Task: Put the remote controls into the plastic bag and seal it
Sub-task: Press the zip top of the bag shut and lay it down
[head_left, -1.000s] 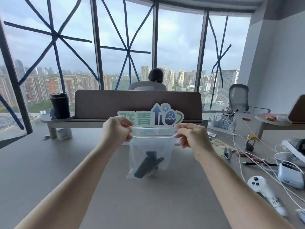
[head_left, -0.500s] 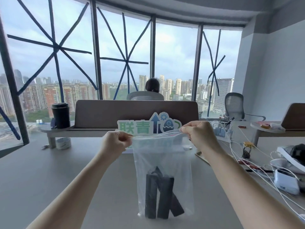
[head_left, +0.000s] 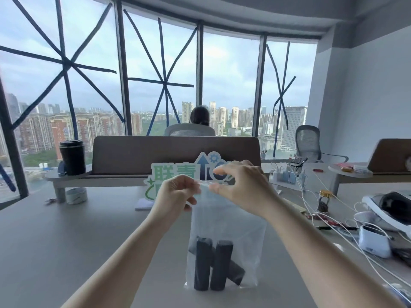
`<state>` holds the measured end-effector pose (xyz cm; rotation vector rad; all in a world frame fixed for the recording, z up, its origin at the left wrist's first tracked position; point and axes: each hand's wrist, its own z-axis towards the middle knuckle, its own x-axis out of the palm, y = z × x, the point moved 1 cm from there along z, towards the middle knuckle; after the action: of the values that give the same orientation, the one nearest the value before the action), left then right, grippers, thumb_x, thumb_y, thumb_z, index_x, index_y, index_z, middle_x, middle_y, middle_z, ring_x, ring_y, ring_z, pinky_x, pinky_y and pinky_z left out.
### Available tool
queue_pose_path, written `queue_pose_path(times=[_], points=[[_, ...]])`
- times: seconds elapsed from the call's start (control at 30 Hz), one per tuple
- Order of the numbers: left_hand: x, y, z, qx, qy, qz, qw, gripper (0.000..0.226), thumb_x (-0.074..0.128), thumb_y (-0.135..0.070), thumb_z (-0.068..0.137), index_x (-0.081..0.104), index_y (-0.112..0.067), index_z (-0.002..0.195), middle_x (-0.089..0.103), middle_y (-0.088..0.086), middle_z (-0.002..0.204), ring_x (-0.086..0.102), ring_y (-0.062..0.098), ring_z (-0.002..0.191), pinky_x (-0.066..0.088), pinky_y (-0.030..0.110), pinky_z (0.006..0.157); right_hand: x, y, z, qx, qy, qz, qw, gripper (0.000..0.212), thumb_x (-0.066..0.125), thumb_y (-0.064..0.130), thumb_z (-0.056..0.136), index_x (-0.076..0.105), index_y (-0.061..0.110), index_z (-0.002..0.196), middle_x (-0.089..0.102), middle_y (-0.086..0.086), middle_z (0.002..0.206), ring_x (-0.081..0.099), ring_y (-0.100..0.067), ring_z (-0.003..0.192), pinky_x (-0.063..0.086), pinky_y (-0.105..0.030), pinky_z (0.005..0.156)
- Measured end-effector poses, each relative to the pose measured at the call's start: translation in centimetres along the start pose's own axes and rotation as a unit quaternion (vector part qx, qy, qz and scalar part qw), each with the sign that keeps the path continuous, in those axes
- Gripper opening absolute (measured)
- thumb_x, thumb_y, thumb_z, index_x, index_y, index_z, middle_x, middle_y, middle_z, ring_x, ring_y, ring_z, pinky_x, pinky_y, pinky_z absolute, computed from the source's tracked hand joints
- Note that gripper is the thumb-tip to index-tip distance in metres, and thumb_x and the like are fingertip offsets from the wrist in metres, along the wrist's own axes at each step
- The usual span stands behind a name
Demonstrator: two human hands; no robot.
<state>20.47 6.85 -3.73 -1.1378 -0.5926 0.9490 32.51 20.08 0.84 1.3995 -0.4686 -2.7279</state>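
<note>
A clear plastic bag [head_left: 231, 221] hangs upright over the grey table [head_left: 66, 241], its bottom at the table surface. Inside it stand black remote controls [head_left: 212, 265], two upright side by side and a third leaning behind them. My left hand [head_left: 175, 198] pinches the bag's top strip at its left end. My right hand [head_left: 242, 185] pinches the same strip just to the right, thumb and forefinger pressed on it, other fingers spread. The two hands are close together.
A green and blue sign [head_left: 184, 174] stands behind the bag before a brown divider [head_left: 175, 152]. A black cup [head_left: 73, 157] is at the left. White cables, a white box [head_left: 374, 243] and a headset [head_left: 393, 207] crowd the right. A person sits beyond the divider.
The bag was lifted so the remotes slid to the bottom and now stand upright. My right hand has slid left along the top strip toward my left hand. The view tilted up.
</note>
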Motion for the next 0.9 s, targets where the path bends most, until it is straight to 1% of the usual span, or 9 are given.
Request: queue_pose_path(times=[0.07,0.17,0.27,0.47,0.57,0.63,0.73,0.83,0.9], points=[[0.4,-0.3,-0.1,0.007,0.011,-0.009,1.0,0.01,0.061,0.003,0.082,0.066,-0.005,0.077,0.068,-0.003,0.063,0.057,0.013,0.05,0.047,0.023,0.045,0.8,0.2,0.4,0.004,0.007,0.006,1.0,0.03,0.065,0.052,0.082,0.073,0.028,0.097,0.074,0.01,0.099,0.06,-0.016,0.098,0.042,-0.036,0.095],[0.6,-0.6,-0.1,0.02,0.018,-0.007,1.0,0.015,0.062,0.003,0.083,0.066,-0.008,0.073,0.066,0.001,0.064,0.057,0.011,0.05,0.052,0.025,0.048,1.1,-0.3,1.0,0.035,-0.012,0.045,0.998,0.016,0.07,0.038,0.081,0.074,0.023,0.077,0.074,0.007,0.077,0.065,-0.017,0.084,0.052,-0.036,0.084],[0.6,-0.8,-0.1,0.033,0.018,0.002,0.999,0.012,0.062,0.001,0.085,0.066,-0.005,0.075,0.065,0.001,0.064,0.057,0.009,0.049,0.056,0.026,0.052,1.1,-0.6,1.5,0.044,-0.008,0.061,0.997,0.013,0.073,0.035,0.078,0.074,0.022,0.073,0.073,0.006,0.074,0.065,-0.019,0.086,0.055,-0.036,0.078],[0.9,-1.2,-0.1,0.051,0.014,0.02,0.998,0.018,0.064,-0.001,0.083,0.067,-0.011,0.069,0.064,0.0,0.063,0.055,0.011,0.05,0.047,0.025,0.046,0.7,-0.7,2.6,0.032,0.011,0.083,0.996,0.012,0.077,0.033,0.075,0.076,0.022,0.072,0.065,0.009,0.06,0.059,-0.011,0.065,0.056,-0.036,0.073],[1.1,-1.2,0.0,0.07,0.008,0.05,0.996,0.019,0.063,-0.004,0.082,0.068,-0.014,0.067,0.065,-0.001,0.066,0.054,0.011,0.049,0.044,0.024,0.043,0.8,-0.6,2.9,0.017,0.024,0.094,0.995,0.009,0.077,0.031,0.075,0.077,0.022,0.073,0.061,0.012,0.055,0.053,-0.004,0.058,0.053,-0.033,0.069],[1.2,-1.2,0.1,0.079,0.005,0.067,0.995,0.019,0.063,-0.004,0.081,0.068,-0.015,0.066,0.066,0.0,0.067,0.054,0.012,0.048,0.042,0.023,0.042,0.9,-0.6,3.0,0.011,0.026,0.091,0.995,0.008,0.076,0.029,0.076,0.078,0.021,0.073,0.06,0.012,0.054,0.05,-0.003,0.058,0.048,-0.03,0.067],[1.4,-1.2,0.2,0.084,-0.002,0.078,0.993,0.016,0.062,-0.004,0.081,0.067,-0.011,0.067,0.066,0.001,0.068,0.052,0.013,0.046,0.04,0.021,0.042,0.9,-0.3,2.8,0.005,0.021,0.075,0.997,0.009,0.073,0.026,0.078,0.075,0.022,0.071,0.059,0.009,0.056,0.051,-0.01,0.062,0.041,-0.028,0.067],[1.3,-1.1,0.3,0.086,-0.007,0.075,0.993,0.015,0.061,-0.004,0.08,0.066,-0.009,0.067,0.064,-0.001,0.066,0.05,0.013,0.045,0.039,0.021,0.043,0.7,0.2,2.6,-0.001,0.022,0.03,0.999,0.013,0.069,0.031,0.083,0.074,0.025,0.073,0.06,0.007,0.062,0.056,-0.018,0.072,0.037,-0.028,0.069],[1.4,-1.1,0.2,0.085,-0.012,0.077,0.993,0.015,0.061,-0.004,0.08,0.065,-0.007,0.067,0.062,-0.008,0.058,0.048,0.01,0.042,0.04,0.019,0.044,0.8,0.5,2.5,-0.002,0.016,0.005,1.0,0.015,0.066,0.035,0.086,0.073,0.025,0.077,0.061,0.006,0.067,0.06,-0.023,0.078,0.037,-0.029,0.068]])
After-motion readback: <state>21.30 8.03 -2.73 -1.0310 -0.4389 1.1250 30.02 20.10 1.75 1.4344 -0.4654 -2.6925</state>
